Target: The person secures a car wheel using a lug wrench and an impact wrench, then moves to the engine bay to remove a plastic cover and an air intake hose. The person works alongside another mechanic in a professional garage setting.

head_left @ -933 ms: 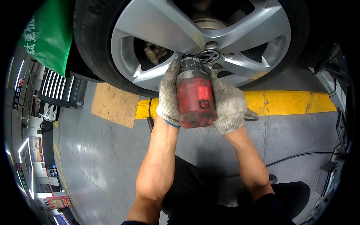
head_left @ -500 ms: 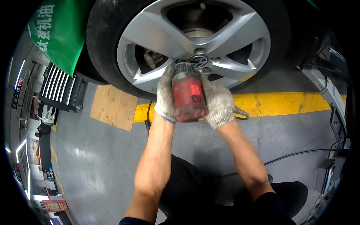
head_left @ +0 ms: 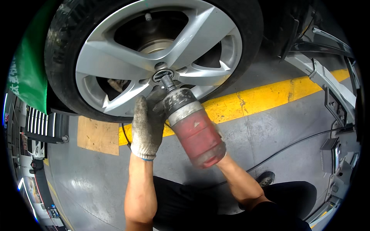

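A silver five-spoke alloy wheel point(head_left: 123, 61) fills the upper part of the head view, with a black tyre round it. A red and black impact wrench point(head_left: 198, 134) tilts across in front, its metal socket pointing up at the wheel's centre cap point(head_left: 163, 75). My right hand point(head_left: 219, 131), mostly hidden behind the wrench's body, is closed on it from the right. Beside the wrench's nose, below the hub, is my left hand point(head_left: 147, 125) in a knitted, dirt-darkened glove. Its fingers are curled, and the wrench's nose partly hides what lies in them.
A brown board point(head_left: 98, 134) lies on the grey floor, left of a yellow stripe point(head_left: 266, 96). A black hose point(head_left: 285, 148) runs to the right. White lift arms point(head_left: 308, 67) stand at right, a green cover point(head_left: 32, 69) hangs at left, and a tool cabinet point(head_left: 46, 125) stands behind.
The wrench has swung away from the lower-left bolt area and tilted, its rear end moving down and right with my right hand. My left hand has come off the wrench's side. The view has shifted right.
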{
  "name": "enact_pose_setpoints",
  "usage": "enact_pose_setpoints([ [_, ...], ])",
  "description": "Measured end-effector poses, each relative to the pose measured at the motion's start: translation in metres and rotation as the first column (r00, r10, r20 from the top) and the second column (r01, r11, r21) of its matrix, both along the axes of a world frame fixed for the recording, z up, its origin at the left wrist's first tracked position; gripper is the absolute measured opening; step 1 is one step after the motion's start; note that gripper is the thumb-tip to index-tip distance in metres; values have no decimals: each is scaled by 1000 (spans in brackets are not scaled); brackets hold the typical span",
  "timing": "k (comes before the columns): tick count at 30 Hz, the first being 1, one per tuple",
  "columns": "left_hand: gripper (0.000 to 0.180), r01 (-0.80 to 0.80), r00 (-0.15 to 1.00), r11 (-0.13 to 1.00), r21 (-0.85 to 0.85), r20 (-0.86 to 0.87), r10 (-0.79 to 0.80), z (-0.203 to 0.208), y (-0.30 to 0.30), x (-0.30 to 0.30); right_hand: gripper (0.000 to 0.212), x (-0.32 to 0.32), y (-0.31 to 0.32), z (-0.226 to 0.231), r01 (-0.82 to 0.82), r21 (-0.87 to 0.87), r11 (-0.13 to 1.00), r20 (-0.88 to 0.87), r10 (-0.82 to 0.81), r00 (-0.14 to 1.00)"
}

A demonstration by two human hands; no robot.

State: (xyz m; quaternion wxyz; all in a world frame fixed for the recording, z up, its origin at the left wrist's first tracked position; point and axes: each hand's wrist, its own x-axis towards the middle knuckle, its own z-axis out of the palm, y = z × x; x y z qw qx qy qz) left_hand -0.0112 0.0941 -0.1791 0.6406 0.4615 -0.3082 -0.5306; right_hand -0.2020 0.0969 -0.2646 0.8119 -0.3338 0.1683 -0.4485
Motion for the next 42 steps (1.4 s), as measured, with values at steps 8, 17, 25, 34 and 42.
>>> enact_pose_setpoints([
  [8, 66, 77, 972, 997, 16, -224, -72, 5, 16, -16, 55, 6, -13, -47, -233, 212, 949, 359, 146, 922],
  [17, 53, 308, 774, 893, 328, 459, -436, 20, 90, -79, 42, -85, -16, 113, 291, 373, 881, 159, -369, 916],
  [25, 47, 403, 112, 859, 317, 914, -390, 180, 131, -191, 28, -156, 61, 216, 413, 839, 354, -63, -692, 719],
  [34, 33, 44, 553, 636, 771, 511, -658, 381, 325, -242, 31, -179, 237, 418, 413, 865, 286, -297, -373, 879],
  [42, 33, 27, 253, 808, 588, 778, -575, 536, 426, -222, 27, -158, 318, 583, 375, 762, 529, -276, -259, 926],
])
